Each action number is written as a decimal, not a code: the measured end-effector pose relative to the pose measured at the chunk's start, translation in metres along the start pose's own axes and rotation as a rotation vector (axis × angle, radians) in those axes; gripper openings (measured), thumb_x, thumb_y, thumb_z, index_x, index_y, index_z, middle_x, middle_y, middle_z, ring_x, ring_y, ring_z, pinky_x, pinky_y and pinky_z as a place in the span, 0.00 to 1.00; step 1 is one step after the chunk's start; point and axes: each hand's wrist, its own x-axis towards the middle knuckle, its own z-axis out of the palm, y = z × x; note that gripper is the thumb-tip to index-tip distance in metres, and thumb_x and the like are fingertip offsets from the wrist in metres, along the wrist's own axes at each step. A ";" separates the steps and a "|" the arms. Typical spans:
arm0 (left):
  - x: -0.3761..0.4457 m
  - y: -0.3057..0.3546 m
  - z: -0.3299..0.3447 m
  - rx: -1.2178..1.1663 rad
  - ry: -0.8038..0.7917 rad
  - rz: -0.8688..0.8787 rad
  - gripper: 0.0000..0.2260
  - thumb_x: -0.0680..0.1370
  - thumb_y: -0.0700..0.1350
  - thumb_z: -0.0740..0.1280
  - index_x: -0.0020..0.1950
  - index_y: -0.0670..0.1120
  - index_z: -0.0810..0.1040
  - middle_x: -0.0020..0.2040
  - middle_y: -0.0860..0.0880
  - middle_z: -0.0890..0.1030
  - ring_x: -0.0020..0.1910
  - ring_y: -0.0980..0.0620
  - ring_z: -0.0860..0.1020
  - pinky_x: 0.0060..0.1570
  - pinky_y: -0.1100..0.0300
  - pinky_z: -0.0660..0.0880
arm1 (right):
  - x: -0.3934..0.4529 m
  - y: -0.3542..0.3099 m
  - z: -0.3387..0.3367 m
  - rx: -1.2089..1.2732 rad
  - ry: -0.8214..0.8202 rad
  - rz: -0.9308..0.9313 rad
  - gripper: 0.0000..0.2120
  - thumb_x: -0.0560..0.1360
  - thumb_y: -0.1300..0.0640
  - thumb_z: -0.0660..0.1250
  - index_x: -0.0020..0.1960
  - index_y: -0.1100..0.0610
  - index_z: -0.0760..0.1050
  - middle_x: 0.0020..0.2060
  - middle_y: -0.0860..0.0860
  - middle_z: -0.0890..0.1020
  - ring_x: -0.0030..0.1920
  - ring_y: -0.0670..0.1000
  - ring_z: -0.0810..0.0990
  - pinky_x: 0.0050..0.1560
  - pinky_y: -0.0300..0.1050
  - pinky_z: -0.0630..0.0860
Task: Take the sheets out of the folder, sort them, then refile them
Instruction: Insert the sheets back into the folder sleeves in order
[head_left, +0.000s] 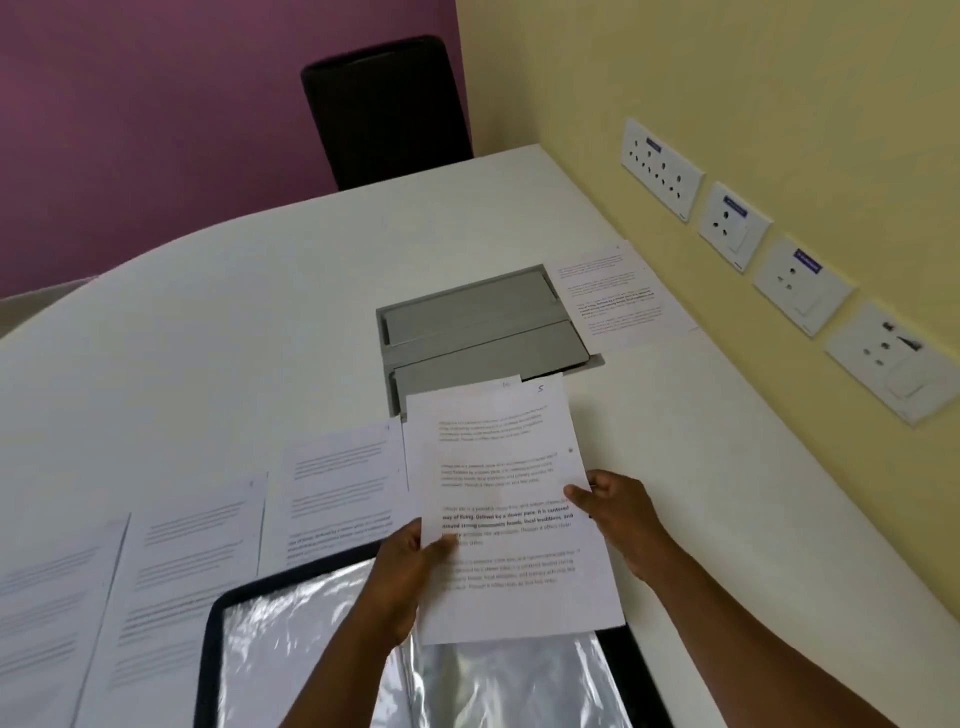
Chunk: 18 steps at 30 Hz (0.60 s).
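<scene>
A dark-rimmed folder (215, 649) with shiny clear sleeves lies open at the table's near edge. Above it I hold up a thin stack of printed sheets (509, 467); the front sheet is marked "5" at its top right. My left hand (402, 577) pinches the stack's left edge, thumb on the front. On the right edge, my right hand (618, 512) grips the stack with its thumb on the print. Three printed sheets (332, 488) lie side by side on the table to the left. One more sheet (621, 293) lies far right by the wall.
A grey recessed cable box (467, 325) with two lids is set into the white table (234, 322) behind the held sheets. Wall sockets (732, 226) run along the yellow wall at right. A black chair (384, 111) stands at the table's far side.
</scene>
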 end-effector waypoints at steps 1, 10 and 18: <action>-0.008 -0.008 0.001 0.018 0.008 -0.014 0.10 0.78 0.35 0.67 0.58 0.43 0.81 0.53 0.44 0.84 0.52 0.42 0.83 0.56 0.44 0.78 | -0.009 0.008 -0.002 -0.040 0.014 -0.001 0.03 0.75 0.57 0.72 0.48 0.54 0.82 0.42 0.48 0.86 0.40 0.49 0.85 0.40 0.42 0.80; -0.015 -0.075 -0.009 1.116 0.268 0.285 0.16 0.79 0.45 0.59 0.66 0.51 0.73 0.62 0.51 0.78 0.61 0.49 0.77 0.60 0.57 0.73 | -0.054 0.034 -0.036 0.013 0.289 -0.008 0.02 0.75 0.57 0.71 0.47 0.53 0.81 0.42 0.52 0.85 0.42 0.54 0.84 0.47 0.51 0.82; 0.013 -0.076 -0.002 1.497 0.227 0.345 0.23 0.81 0.44 0.54 0.77 0.44 0.57 0.78 0.44 0.58 0.76 0.48 0.59 0.72 0.55 0.60 | -0.074 0.025 -0.060 0.118 0.399 -0.039 0.04 0.76 0.59 0.70 0.42 0.55 0.79 0.38 0.53 0.82 0.37 0.52 0.78 0.40 0.46 0.75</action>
